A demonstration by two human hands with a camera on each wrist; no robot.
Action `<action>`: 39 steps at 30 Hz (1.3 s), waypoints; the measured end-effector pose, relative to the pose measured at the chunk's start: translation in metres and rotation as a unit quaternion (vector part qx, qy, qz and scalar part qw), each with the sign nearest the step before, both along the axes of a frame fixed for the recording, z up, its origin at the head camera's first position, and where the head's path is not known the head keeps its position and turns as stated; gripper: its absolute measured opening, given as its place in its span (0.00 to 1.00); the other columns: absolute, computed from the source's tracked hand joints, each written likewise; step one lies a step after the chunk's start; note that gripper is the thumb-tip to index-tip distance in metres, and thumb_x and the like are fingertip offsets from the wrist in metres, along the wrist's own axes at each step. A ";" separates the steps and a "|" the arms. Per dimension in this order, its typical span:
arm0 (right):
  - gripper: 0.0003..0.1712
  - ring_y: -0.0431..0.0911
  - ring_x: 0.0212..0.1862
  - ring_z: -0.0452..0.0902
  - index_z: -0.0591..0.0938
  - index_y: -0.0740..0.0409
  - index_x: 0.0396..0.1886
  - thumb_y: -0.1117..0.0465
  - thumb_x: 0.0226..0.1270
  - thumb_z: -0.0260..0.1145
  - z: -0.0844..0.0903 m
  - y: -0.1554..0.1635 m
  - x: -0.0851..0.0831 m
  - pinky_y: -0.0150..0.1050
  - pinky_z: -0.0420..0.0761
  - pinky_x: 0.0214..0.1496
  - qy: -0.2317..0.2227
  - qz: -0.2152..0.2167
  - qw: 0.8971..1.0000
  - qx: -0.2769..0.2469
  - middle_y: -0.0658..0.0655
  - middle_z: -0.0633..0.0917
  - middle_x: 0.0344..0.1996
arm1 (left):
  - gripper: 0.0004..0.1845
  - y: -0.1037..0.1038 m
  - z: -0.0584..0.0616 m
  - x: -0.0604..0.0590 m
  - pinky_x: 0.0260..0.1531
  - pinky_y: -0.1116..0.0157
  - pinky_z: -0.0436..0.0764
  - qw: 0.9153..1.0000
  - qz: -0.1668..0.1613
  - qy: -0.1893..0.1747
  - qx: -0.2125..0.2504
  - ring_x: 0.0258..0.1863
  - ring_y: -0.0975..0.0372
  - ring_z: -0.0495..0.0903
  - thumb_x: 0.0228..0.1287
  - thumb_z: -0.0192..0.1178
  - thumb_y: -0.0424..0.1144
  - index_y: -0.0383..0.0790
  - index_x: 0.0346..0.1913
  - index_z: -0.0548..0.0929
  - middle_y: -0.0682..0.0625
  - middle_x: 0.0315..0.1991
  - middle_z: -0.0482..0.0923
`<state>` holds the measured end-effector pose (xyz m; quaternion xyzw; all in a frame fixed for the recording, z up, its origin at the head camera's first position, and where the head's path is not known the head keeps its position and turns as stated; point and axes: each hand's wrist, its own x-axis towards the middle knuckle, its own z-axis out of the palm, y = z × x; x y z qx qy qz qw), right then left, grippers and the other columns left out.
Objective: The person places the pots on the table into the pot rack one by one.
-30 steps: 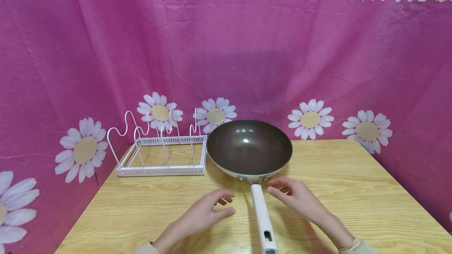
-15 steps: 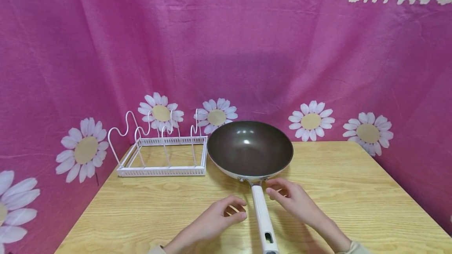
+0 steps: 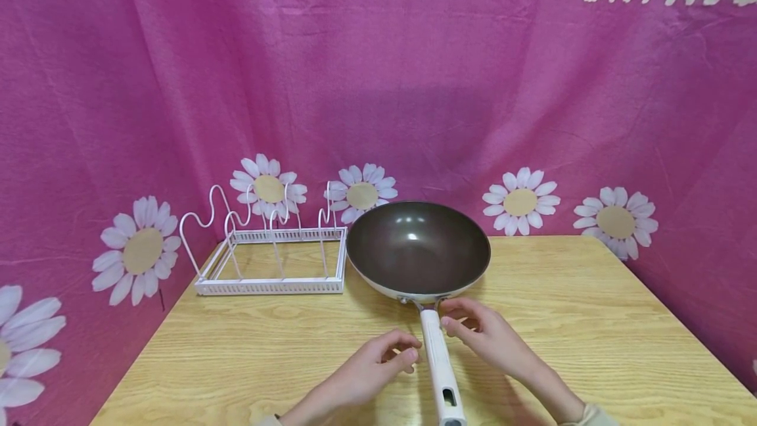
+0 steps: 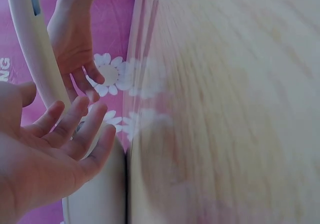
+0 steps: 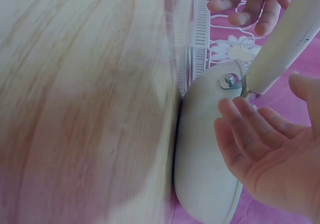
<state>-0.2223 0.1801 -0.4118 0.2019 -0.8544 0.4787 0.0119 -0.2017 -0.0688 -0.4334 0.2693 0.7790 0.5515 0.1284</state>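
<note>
The wok [image 3: 417, 248] sits upright on the wooden surface [image 3: 591, 321], just right of the white wire rack [image 3: 272, 261], which stands at the back left corner. Its dark bowl faces up; its white handle [image 3: 440, 363] points back toward the person.

Left hand [image 3: 372, 367]: positioned at the left side of the handle, fingers loosely curved and spread. The left wrist view shows the fingers [image 4: 75, 124] extended beside the handle [image 4: 37, 54], not wrapped round it. Fingertip contact with the handle cannot be confirmed from these views.

Right hand [image 3: 485, 337]: positioned at the right side of the handle, near the point where the handle meets the bowl. The right wrist view shows the fingers [image 5: 250, 129] relaxed and apart, close to the rivet bracket on the pale underside of the wok [image 5: 205, 149], with nothing pinched.

Progress assessment (a judgement from position only): both hands flank the handle, but no grip is established. The wok is not lifted and rests fully on the surface. The rack slots hold nothing. The approach appears nearly complete; grasping, lifting and any placement remain outstanding.
</note>
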 end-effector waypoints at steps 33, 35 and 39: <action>0.25 0.41 0.42 0.82 0.72 0.65 0.62 0.53 0.74 0.61 0.000 -0.005 0.003 0.41 0.85 0.41 -0.051 0.054 0.997 -0.034 0.65 0.82 0.53 | 0.28 0.016 0.001 0.014 0.42 0.62 0.84 0.982 -0.051 -0.159 0.084 0.45 0.50 0.86 0.77 0.46 0.56 0.36 0.63 0.73 0.46 0.49 0.83; 0.26 0.41 0.42 0.82 0.71 0.65 0.63 0.54 0.74 0.61 0.000 -0.005 0.003 0.41 0.85 0.41 -0.053 0.057 0.996 -0.037 0.65 0.82 0.53 | 0.28 0.017 0.001 0.014 0.41 0.62 0.84 0.980 -0.049 -0.170 0.093 0.44 0.50 0.86 0.77 0.46 0.55 0.35 0.63 0.73 0.47 0.49 0.83; 0.26 0.42 0.42 0.82 0.70 0.65 0.64 0.54 0.75 0.60 -0.001 -0.005 0.002 0.40 0.85 0.41 -0.059 0.058 0.996 -0.037 0.65 0.82 0.53 | 0.27 0.019 0.001 0.015 0.40 0.64 0.84 0.971 -0.050 -0.200 0.120 0.40 0.57 0.87 0.77 0.46 0.54 0.34 0.63 0.72 0.45 0.48 0.83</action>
